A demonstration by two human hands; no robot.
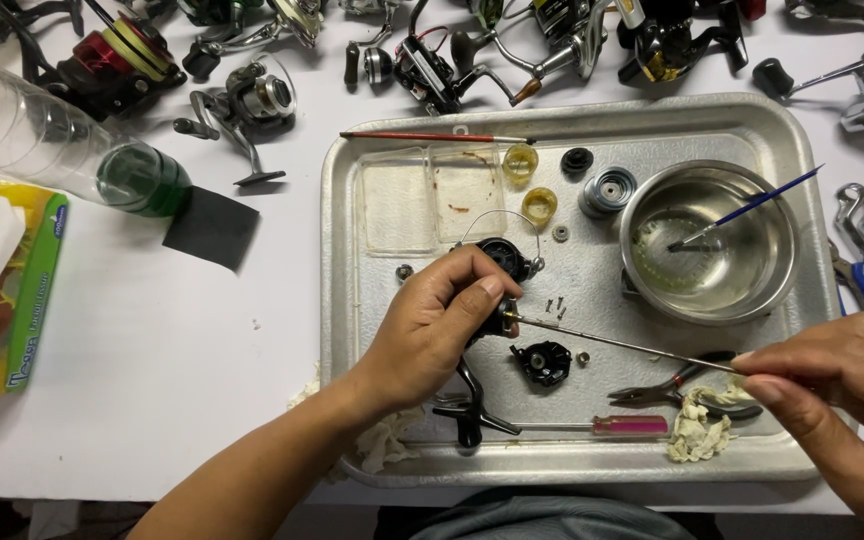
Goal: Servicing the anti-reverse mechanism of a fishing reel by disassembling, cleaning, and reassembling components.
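My left hand (442, 320) grips a black fishing reel body (505, 258) over the metal tray (352, 170); its handle (467, 405) hangs down toward the tray's front rim. My right hand (837, 385) pinches a thin metal rod (612, 343) whose tip touches the reel body just beside my left thumb. A black reel cover (542, 362) and a few tiny screws (555, 307) lie on the tray between my hands.
On the tray: a steel bowl (752, 290) with a blue brush (752, 207), pliers (672, 385), a purple-handled screwdriver (622, 425), rag pieces (700, 430), yellow rings, a spool (607, 190), a red brush (432, 136). Several reels line the table's far edge. A plastic bottle (62, 145) and tissue pack (12, 290) lie left.
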